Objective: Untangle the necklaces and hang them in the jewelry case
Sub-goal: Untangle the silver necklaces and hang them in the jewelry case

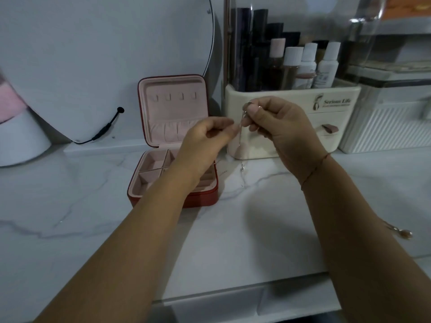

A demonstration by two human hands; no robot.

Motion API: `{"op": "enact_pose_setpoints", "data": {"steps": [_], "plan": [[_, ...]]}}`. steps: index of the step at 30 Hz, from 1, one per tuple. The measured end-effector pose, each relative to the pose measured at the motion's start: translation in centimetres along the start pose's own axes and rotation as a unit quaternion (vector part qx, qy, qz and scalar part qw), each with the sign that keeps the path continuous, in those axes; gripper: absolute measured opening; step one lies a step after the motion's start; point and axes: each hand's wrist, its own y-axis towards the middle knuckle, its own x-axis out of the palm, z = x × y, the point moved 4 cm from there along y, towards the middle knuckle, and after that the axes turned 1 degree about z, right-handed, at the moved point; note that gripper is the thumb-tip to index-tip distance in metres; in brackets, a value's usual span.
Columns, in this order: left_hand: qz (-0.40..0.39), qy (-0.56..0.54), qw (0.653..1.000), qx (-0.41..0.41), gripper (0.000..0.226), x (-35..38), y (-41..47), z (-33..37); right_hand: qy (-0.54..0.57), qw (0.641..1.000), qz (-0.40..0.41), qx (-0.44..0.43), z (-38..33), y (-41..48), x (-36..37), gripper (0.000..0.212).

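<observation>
A red jewelry case [172, 141] stands open on the marble counter, its pink lid upright with a row of small hooks [173, 97] that hold nothing. Above the counter to the right of the case, my left hand [205, 141] and my right hand [277, 127] both pinch a thin silver necklace chain [240, 136]. The chain hangs straight down between my fingertips, and its lower end [242, 170] trails onto the counter. How many chains are in the strand I cannot tell. My left wrist covers the case's right front compartments.
A cream cosmetics organizer [326, 106] with bottles stands right behind my hands. A white ribbed box [384, 127] sits at the far right. A round mirror [105, 54] with a black cable leans at the back left. The counter's front edge [233, 294] runs below my forearms.
</observation>
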Motion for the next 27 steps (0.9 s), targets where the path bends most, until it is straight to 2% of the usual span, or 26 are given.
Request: {"op": "enact_pose_setpoints", "data": {"steps": [3, 9, 13, 16, 21, 27], "plan": [[-0.031, -0.106, 0.994, -0.007, 0.032, 0.2, 0.2, 0.0, -0.021, 0.999, -0.025, 0.012, 0.2, -0.2, 0.6, 0.006], [-0.033, -0.14, 0.99, 0.009, 0.038, 0.8, -0.2, -0.1, -0.025, 0.996, -0.049, 0.07, 1.4, 0.0, 0.6, 0.003], [-0.012, -0.166, 0.986, -0.015, 0.012, 0.6, -0.1, -0.1, 0.072, 0.991, -0.065, 0.091, 1.4, 0.1, 0.7, 0.01], [-0.007, -0.175, 0.984, -0.02, 0.011, 0.6, -0.3, -0.1, 0.093, 0.988, -0.061, 0.104, 1.5, 0.1, 0.7, 0.012], [0.017, -0.143, 0.99, -0.001, 0.013, 0.2, 0.0, -0.2, 0.02, 0.994, -0.01, 0.106, 1.9, 0.3, 0.4, 0.01], [0.063, -0.072, 0.995, 0.04, 0.015, -0.4, 0.1, 0.1, -0.015, 0.994, 0.03, 0.104, 1.8, 0.2, 0.1, 0.019]]}}
